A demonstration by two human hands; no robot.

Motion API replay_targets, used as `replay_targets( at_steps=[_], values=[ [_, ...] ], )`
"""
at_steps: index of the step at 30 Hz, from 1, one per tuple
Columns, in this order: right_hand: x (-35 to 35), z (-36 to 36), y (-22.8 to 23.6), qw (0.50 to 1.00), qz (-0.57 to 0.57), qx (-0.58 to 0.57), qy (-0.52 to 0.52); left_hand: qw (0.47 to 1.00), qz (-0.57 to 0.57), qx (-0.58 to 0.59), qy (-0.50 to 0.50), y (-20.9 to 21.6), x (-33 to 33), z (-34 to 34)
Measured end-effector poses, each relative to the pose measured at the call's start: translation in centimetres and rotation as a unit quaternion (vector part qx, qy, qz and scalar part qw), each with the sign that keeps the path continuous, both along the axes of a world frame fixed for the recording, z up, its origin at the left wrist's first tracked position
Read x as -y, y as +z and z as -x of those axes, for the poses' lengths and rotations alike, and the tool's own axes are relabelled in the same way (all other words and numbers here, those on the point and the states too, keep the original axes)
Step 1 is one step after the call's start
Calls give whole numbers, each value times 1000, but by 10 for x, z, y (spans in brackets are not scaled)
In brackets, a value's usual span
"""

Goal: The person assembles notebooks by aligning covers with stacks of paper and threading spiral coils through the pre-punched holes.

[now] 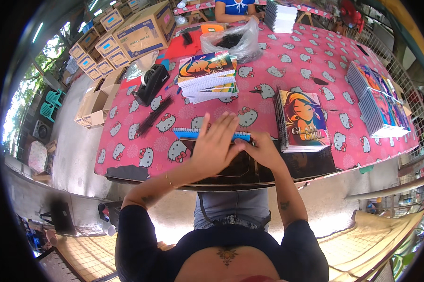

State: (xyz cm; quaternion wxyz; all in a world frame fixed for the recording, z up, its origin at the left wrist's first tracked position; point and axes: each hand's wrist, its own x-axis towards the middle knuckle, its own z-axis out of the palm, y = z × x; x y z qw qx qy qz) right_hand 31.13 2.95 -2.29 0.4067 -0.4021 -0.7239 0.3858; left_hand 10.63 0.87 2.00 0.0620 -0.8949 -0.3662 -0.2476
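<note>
A blue-edged notebook [186,133] with a row of binding holes or coils lies at the table's near edge, in front of me. My left hand [216,141] reaches across it, fingers stretched out and resting over its spine. At the notebook's right end is my right hand [263,148], thumb and fingers bent round the corner. The left palm hides the notebook's middle. To the right stands a stack of spiral notebooks [303,120] with an illustrated cover. Farther off, a loose stack of unbound-looking notebooks [207,77] sits askew. Left of my hands lies a black binding coil strip [153,117].
The table has a pink patterned cloth [249,105]. On it are a black tape dispenser [152,84], a plastic bag of black coils [233,42] and a tied notebook bundle [376,101]. Cardboard boxes [144,30] pile up at left. Another person [235,9] sits across.
</note>
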Motion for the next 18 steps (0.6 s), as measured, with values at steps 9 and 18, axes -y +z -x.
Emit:
replay_targets(
  at_steps=[9, 18],
  values=[
    [-9, -26, 47, 999, -4, -19, 48, 992, 9, 119, -39, 5, -24, 2],
    [35, 20, 49, 936, -286, 29, -205, 984, 78, 143, -69, 48, -17, 31]
  ],
)
